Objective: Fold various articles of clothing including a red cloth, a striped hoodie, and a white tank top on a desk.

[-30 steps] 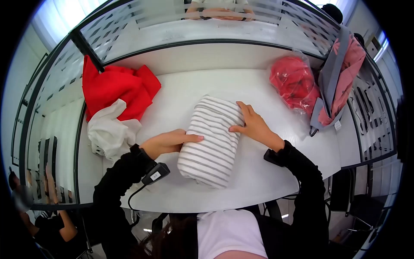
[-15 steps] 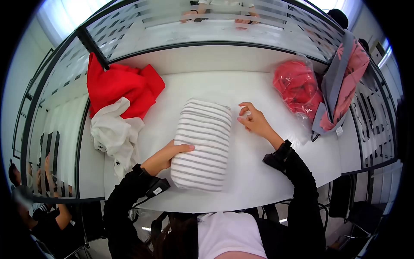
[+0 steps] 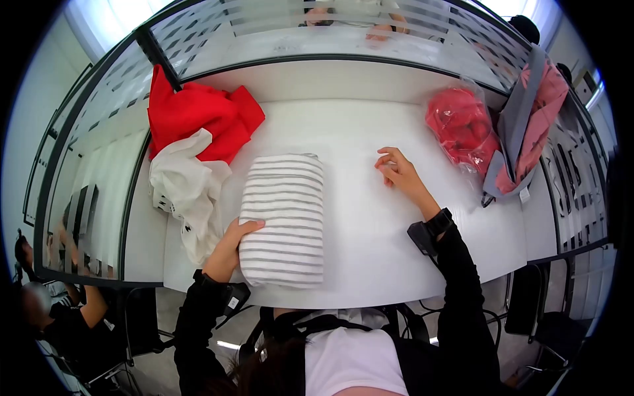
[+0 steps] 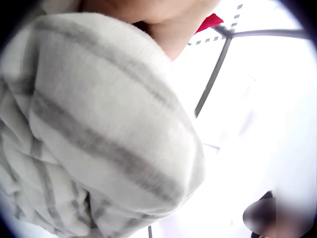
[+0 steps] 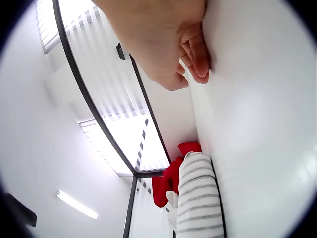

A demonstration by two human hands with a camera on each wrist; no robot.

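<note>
A thick bundle of folded striped cloth (image 3: pixel 284 224), white with grey lines, lies on the white table left of the middle. My left hand (image 3: pixel 228 247) holds its left side, thumb on top and the other fingers hidden. The left wrist view shows the rounded, layered end of the striped cloth (image 4: pixel 114 119) close up, below part of the hand (image 4: pixel 173 25). To the right, apart from the bundle, my right hand (image 3: pixel 401 175) holds nothing, its fingers loosely bent. In the right wrist view those fingertips (image 5: pixel 200 67) are right at the table surface.
At the left, a red cloth (image 3: pixel 205 115) lies behind a crumpled white cloth (image 3: pixel 188 188). A clear bag with red contents (image 3: pixel 462 125) stands at the back right, beside a pink and grey fabric item (image 3: pixel 522 132). Low panels (image 3: pixel 370 72) border the table.
The striped bundle has slid left and turned straighter, with the left hand staying on it. My right hand has let go of its right side and now stands apart from it.
</note>
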